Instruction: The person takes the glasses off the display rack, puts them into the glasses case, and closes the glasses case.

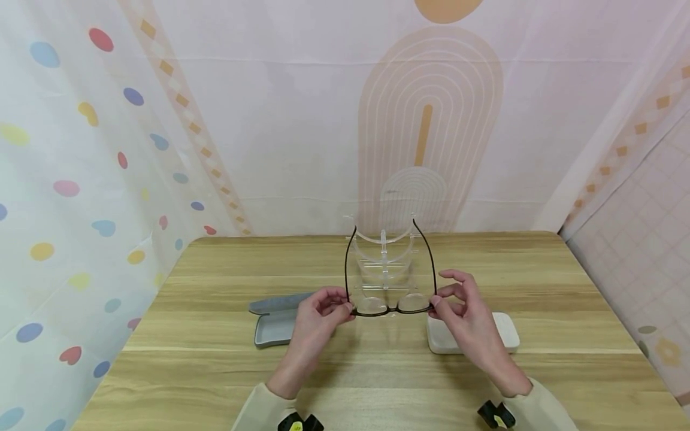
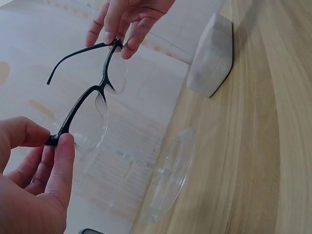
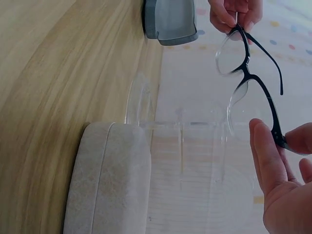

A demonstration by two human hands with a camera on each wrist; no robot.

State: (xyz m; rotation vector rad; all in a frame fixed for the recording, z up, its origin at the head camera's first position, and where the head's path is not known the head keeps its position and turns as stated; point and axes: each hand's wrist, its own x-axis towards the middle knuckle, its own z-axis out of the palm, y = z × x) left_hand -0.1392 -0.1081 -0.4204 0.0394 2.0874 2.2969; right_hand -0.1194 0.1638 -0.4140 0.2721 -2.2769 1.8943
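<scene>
A pair of black-framed eyeglasses is held up above the table, its temples unfolded and pointing away from me. My left hand pinches the left hinge corner between thumb and fingers. At the opposite corner my right hand pinches the frame the same way. Behind the glasses stands a clear display stand with several tiers, seen partly through the lenses. In the left wrist view the eyeglasses are apart from the stand's clear base.
An open grey glasses case lies at the left, partly behind my left hand. A closed white glasses case sits at the right, partly under my right hand. The wooden table ends at a patterned curtain behind.
</scene>
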